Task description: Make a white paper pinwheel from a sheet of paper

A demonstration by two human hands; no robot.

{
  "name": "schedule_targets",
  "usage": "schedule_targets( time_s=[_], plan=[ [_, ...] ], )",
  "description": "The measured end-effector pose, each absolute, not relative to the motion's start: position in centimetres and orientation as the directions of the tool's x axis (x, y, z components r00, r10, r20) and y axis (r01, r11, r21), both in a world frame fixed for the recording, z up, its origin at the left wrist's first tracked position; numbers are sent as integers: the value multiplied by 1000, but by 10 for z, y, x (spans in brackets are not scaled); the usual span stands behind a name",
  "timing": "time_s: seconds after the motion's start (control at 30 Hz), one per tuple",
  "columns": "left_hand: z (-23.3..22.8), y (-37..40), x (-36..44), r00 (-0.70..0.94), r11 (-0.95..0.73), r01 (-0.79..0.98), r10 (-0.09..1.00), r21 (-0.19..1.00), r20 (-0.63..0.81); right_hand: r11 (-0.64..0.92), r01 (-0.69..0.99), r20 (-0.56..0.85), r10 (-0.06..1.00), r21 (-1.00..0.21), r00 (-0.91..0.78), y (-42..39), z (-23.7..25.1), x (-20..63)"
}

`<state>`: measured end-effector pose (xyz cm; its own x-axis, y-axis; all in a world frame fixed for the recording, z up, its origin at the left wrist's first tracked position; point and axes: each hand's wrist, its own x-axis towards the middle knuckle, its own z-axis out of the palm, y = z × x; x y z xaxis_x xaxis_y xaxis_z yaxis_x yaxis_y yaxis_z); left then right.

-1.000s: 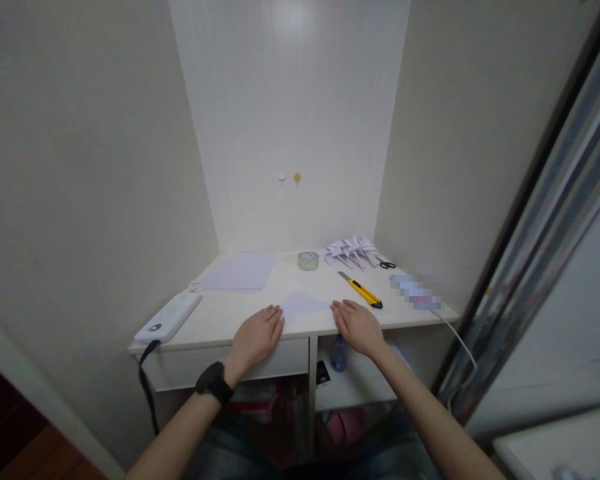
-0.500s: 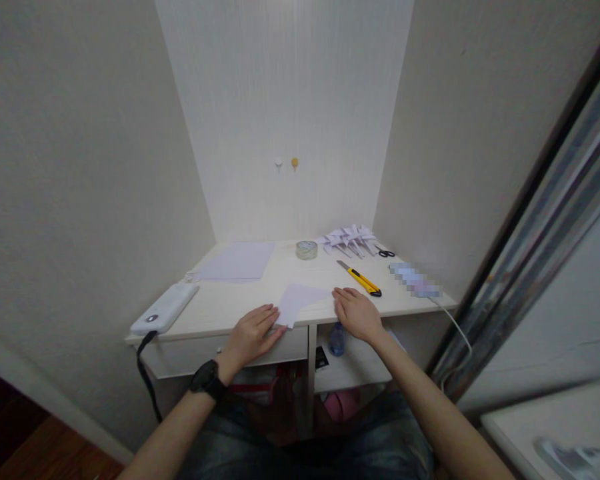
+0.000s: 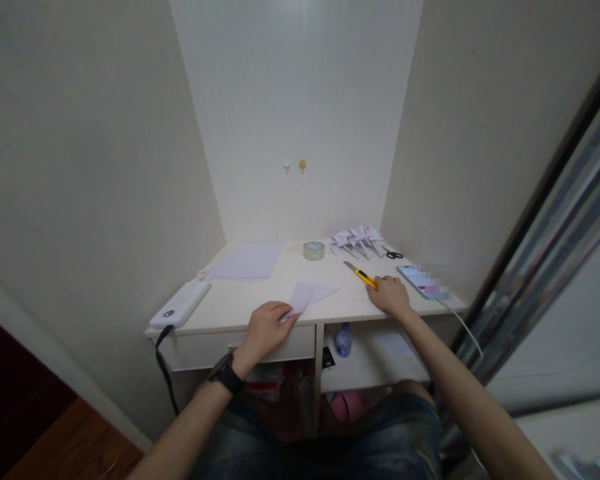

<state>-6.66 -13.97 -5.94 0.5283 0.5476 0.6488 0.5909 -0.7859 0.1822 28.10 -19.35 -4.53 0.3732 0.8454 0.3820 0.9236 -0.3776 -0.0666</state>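
The left hand (image 3: 266,327) rests at the near edge of the white desk (image 3: 240,303), its fingers (image 3: 286,316) curled loosely onto the near corner of a folded sheet of pale paper (image 3: 310,294), pressing that corner down rather than lifting it. The paper lies flat near the front middle of the desk, with a pointed flap reaching toward the right. A dark watch (image 3: 226,375) sits on the left wrist. The right hand (image 3: 391,295) lies well to the right of the paper, laid over the handle end of a yellow utility knife (image 3: 361,275); the fingers are bent down over the handle, but whether they have closed around it cannot be told from this view. The knife's blade end points away toward the back left, free of the hand. Just beside the right hand, further right, a phone (image 3: 423,283) lies on the desk with a white cable (image 3: 464,327) running off the desk edge. At the back of the desk stand a roll of clear tape (image 3: 313,251), a heap of folded paper shapes (image 3: 356,241) in the right corner, and small black scissors (image 3: 394,254) near that heap. A flat stack of plain sheets (image 3: 247,261) lies at the back left, and a white power bank (image 3: 180,304) sits at the left front edge with a black cord (image 3: 164,373) hanging down. Under the desk, a blue-capped bottle (image 3: 344,339) stands on a shelf.
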Motion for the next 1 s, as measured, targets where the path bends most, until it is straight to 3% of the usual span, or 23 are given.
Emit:
schedule_targets(
  time_s=[0.17, 0.33, 0.63, 0.8, 0.93, 1.0],
  plan=[
    [-39, -135, -44, 595, -766, 605, 616, 218, 515, -401, 914, 407, 826, -61, 390, -185, -44, 273],
    [-35, -127, -29, 530, -703, 659, 687, 270, 497, -381, 920, 443, 813, -89, 379, -185, -44, 263],
    [-38, -130, -27, 477, -680, 673, 700, 290, 532, -84, 989, 414, 901, -124, 128, -211, -41, 203],
    [-33, -138, -13, 448, -623, 725, 750, 292, 487, -27, 997, 395, 917, -68, 51, -213, -40, 187],
    [-30, -141, 1, 479, -680, 646, 716, 348, 509, -43, 998, 369, 928, -34, 53, -210, -39, 196],
    [-27, -134, 1, 524, -730, 610, 664, 309, 534, -55, 998, 351, 934, -30, 62, -208, -38, 204]
  ],
)
